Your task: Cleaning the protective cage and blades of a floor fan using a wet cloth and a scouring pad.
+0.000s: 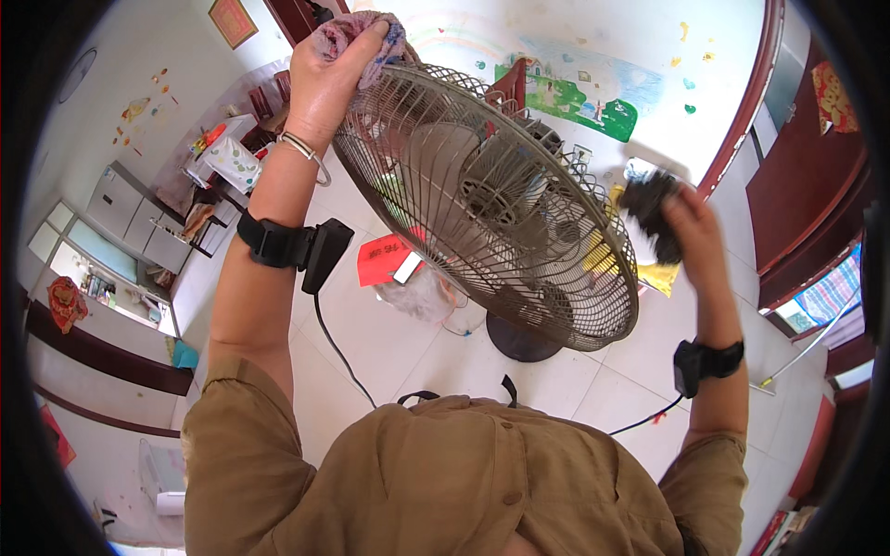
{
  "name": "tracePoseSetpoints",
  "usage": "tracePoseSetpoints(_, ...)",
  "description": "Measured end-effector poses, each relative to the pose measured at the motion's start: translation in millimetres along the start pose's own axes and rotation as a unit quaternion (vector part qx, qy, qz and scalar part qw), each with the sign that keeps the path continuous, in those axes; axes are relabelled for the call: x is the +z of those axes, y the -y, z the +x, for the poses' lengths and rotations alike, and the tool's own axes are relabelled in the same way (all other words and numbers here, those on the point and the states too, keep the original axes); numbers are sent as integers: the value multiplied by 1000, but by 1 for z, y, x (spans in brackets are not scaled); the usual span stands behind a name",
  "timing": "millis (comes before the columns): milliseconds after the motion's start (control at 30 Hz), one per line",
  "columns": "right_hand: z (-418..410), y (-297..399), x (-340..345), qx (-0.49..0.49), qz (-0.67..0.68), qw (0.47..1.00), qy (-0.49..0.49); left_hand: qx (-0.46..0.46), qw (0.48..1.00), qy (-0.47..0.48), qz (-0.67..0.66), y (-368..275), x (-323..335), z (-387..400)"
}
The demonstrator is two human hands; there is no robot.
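A standing electric fan with a wire guard (629,306) is in front of me, its head tilted. Brownish grime coats the wires, and the blades show through them. My left hand (323,94) grips a pink, white and blue cloth (337,35) at the upper left rim of the guard. To the right of the guard, my right hand (699,236) holds a dark, ragged wad (653,215). Motion blurs the wad, so its material and whether it touches the guard are unclear. The round dark base (521,340) rests on the floor.
Red paper (375,260), a white-faced rectangular object (407,267) and a clear plastic bag (421,299) lie beyond the fan's left side. Yellow material (660,278) is behind its right edge. A dark red door (799,181) stands at right; a cluttered table (233,163) at left.
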State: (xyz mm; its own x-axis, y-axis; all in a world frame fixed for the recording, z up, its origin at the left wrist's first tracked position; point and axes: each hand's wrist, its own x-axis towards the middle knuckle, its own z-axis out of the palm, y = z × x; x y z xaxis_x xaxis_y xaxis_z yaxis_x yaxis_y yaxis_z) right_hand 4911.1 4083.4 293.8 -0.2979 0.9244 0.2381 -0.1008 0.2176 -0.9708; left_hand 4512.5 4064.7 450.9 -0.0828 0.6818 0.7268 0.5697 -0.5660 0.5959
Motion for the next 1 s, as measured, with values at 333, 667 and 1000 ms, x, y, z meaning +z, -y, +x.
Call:
tracePoseSetpoints(333,-29,2,80,-250,-48,966,49,-16,997,-37,-64,16,-17,-13)
tracePoseSetpoints(667,-54,-99,12,-8,21,999,-48,13,995,-34,88,23,15,-13)
tracePoseSetpoints(1000,-116,-205,54,-88,-93,992,-21,5,997,-58,56,20,8,-4)
